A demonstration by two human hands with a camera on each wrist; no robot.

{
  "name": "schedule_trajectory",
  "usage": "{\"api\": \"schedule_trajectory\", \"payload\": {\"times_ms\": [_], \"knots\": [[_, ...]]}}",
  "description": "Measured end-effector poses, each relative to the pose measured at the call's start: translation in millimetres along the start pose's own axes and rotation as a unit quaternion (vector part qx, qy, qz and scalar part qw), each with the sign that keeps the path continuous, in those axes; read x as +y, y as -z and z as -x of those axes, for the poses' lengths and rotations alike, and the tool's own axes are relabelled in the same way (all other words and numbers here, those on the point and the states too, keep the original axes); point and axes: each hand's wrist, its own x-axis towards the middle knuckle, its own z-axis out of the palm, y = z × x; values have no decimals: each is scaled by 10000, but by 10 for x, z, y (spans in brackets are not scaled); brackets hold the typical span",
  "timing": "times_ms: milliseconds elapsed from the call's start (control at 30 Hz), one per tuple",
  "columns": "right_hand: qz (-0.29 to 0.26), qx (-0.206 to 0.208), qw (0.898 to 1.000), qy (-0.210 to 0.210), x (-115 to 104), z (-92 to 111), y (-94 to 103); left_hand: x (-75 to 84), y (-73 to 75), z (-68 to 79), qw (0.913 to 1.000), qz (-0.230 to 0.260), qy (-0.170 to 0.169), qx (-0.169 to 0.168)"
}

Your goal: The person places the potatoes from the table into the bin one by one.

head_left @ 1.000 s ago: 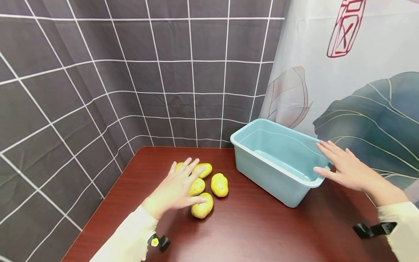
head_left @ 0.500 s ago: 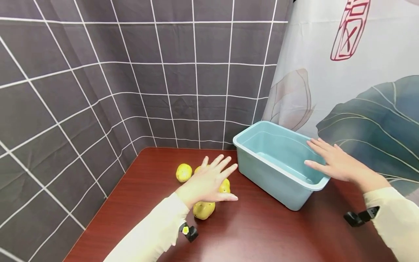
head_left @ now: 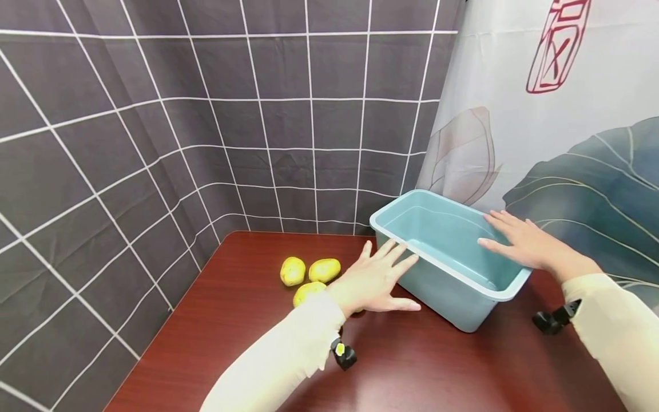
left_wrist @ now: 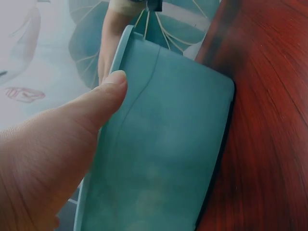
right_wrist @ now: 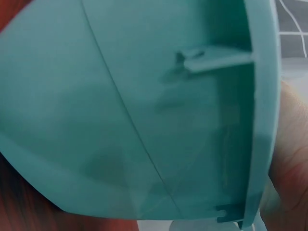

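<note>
A light blue plastic tub (head_left: 448, 293) stands on the table. My left hand (head_left: 372, 281), fingers spread, is by its near long rim; the left wrist view shows the thumb (left_wrist: 108, 91) in front of the tub's outer wall (left_wrist: 168, 130). Whether it touches the rim I cannot tell. My right hand (head_left: 522, 241) extends flat over the tub's right end, and in the right wrist view it shows partly (right_wrist: 292, 149) behind the rim. Yellow potatoes lie left of the tub: one at the back left (head_left: 293, 271), one beside it (head_left: 325, 270), one nearer (head_left: 310, 290). Others are mostly hidden by my left arm.
The reddish-brown wooden table (head_left: 206, 332) meets a dark grid-patterned cloth (head_left: 257, 126) at the back and left. A pale curtain (head_left: 494, 68) with leaf prints hangs behind the tub on the right. Both wrists wear small black cameras.
My left hand has moved right from over the potatoes to the tub's near rim. My right hand has shifted slightly left over the tub's right end. The potatoes and tub have stayed put.
</note>
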Motion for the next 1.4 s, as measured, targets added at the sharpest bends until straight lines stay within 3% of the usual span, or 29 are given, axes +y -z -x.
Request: {"api": "schedule_trajectory", "payload": {"times_ms": [267, 500, 767, 1400], "knots": [[7, -93, 9997, -241, 134, -69, 9, 259, -31, -262, 9999, -110, -8, 21], [107, -241, 9986, -464, 159, -103, 25, 359, -32, -363, 9997, -61, 162, -195], [285, -237, 9969, -692, 127, -75, -24, 392, -111, -352, 9991, 245, 341, -109], [169, -91, 9976, -668, -93, -21, -127, 343, -242, -226, 9897, 1048, 951, 214]]}}
